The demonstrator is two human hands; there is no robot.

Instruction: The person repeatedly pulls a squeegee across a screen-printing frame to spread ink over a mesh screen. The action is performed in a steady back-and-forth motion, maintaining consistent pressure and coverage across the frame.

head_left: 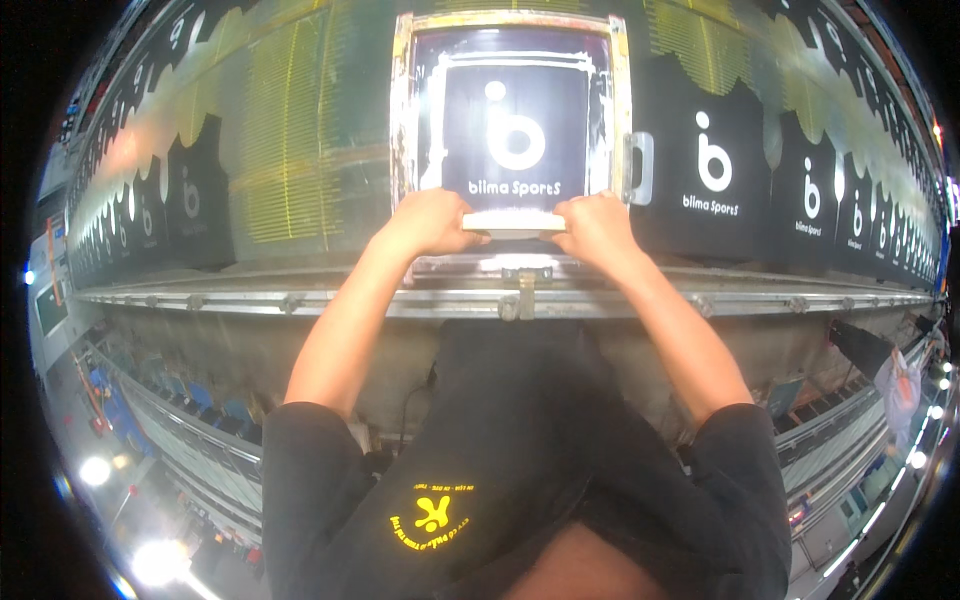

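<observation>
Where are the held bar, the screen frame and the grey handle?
Held bar (513, 222), head view: middle of its pale edge.
Screen frame (620, 100), head view: right side rail.
Grey handle (646, 168), head view: outer grip.

Bright lamp (160, 562) lower left; strip light (854, 540) lower right; pale rails (190, 428) left.

Workshop, most likely for screen printing on cloth. At 12 o'clock stood a printing frame (402, 110), a squeegee-like bar (514, 222) at its near end. Beneath ran a long table (360, 205), metal rail (400, 303) along its edge from 9 to 3. Black fabric pieces (745, 145) bearing one repeated white emblem lay in rows toward 10 and 2. Bright lamps (160, 562) shone at 8.
</observation>
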